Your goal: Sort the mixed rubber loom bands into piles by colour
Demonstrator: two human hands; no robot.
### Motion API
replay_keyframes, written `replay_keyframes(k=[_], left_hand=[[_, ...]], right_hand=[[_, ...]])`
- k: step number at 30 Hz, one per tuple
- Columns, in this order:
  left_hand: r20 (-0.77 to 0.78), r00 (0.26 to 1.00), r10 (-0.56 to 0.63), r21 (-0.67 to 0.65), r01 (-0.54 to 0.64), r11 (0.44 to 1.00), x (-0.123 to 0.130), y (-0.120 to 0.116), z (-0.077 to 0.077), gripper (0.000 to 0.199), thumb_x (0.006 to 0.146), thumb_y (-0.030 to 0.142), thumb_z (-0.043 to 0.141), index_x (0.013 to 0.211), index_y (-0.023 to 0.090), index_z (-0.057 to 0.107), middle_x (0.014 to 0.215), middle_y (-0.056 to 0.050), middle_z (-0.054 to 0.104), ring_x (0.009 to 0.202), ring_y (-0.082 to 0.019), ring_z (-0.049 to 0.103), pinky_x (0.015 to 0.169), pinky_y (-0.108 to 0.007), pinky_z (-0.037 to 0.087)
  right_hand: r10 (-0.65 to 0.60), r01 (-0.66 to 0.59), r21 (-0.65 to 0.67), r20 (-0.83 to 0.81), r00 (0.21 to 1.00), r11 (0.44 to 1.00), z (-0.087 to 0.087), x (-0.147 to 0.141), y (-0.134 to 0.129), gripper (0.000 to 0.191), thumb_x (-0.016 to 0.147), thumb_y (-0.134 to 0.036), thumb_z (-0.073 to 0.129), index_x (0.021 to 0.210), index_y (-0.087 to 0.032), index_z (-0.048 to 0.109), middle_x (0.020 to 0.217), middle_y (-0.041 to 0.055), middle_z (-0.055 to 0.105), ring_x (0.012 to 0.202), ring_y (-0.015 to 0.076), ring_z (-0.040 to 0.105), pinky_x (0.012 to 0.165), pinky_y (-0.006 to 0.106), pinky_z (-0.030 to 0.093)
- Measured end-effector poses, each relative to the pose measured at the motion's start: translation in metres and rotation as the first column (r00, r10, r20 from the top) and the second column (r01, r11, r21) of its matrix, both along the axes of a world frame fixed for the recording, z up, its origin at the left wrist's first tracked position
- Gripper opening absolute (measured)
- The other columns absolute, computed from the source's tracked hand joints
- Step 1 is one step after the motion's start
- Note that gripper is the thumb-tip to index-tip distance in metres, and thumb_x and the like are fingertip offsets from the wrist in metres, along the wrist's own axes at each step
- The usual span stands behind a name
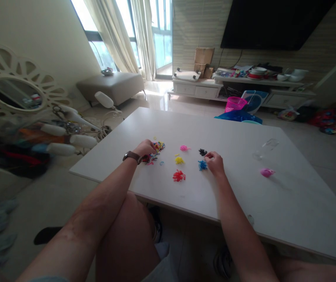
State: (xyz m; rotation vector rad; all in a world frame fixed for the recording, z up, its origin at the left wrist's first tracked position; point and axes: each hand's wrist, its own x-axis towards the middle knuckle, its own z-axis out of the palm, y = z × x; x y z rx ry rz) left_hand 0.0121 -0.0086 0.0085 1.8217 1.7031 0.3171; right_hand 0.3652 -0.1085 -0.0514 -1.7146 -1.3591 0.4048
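Note:
On the white table (229,196), my left hand (146,148) reaches into a mixed pile of small coloured bands (159,146); its fingertips are partly hidden. My right hand (215,161) has its fingers pinched beside the blue pile (202,165), just below the black pile (202,152); anything between the fingertips is too small to tell. Between my hands lie a pink pile (183,148), a yellow pile (179,160) and a red pile (179,176).
At the table's right are a clear container (264,149) and a pink object (267,172). A blue item and a pink basket (235,104) stand beyond the far edge. A white-armed lamp (82,141) is close to the left edge.

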Motion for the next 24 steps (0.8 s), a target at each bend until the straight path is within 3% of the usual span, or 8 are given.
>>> replay_keyframes(k=[9, 24], left_hand=[[-0.118, 0.993, 0.007, -0.042, -0.012, 0.999, 0.004, -0.004, 0.009, 0.012, 0.065, 0.022, 0.078, 0.075, 0.016, 0.081, 0.068, -0.004, 0.071, 0.067, -0.017, 0.060, 0.057, -0.025, 0.040], [-0.016, 0.999, -0.050, -0.004, 0.049, 0.999, 0.011, -0.002, 0.000, 0.021, 0.053, 0.015, 0.078, 0.074, 0.018, 0.080, 0.064, -0.001, 0.070, 0.068, -0.018, 0.063, 0.059, -0.023, 0.045]], right_hand=[[-0.003, 0.003, -0.002, 0.000, 1.000, 1.000, -0.001, 0.000, 0.001, 0.009, 0.067, -0.030, 0.055, 0.064, -0.024, 0.061, 0.079, 0.0051, 0.067, 0.079, 0.0244, 0.063, 0.081, 0.038, 0.047], [0.004, -0.004, -0.010, -0.012, 1.000, 1.000, -0.001, -0.001, 0.001, 0.013, 0.066, -0.034, 0.053, 0.063, -0.023, 0.060, 0.079, 0.0048, 0.067, 0.078, 0.0237, 0.062, 0.079, 0.037, 0.046]])
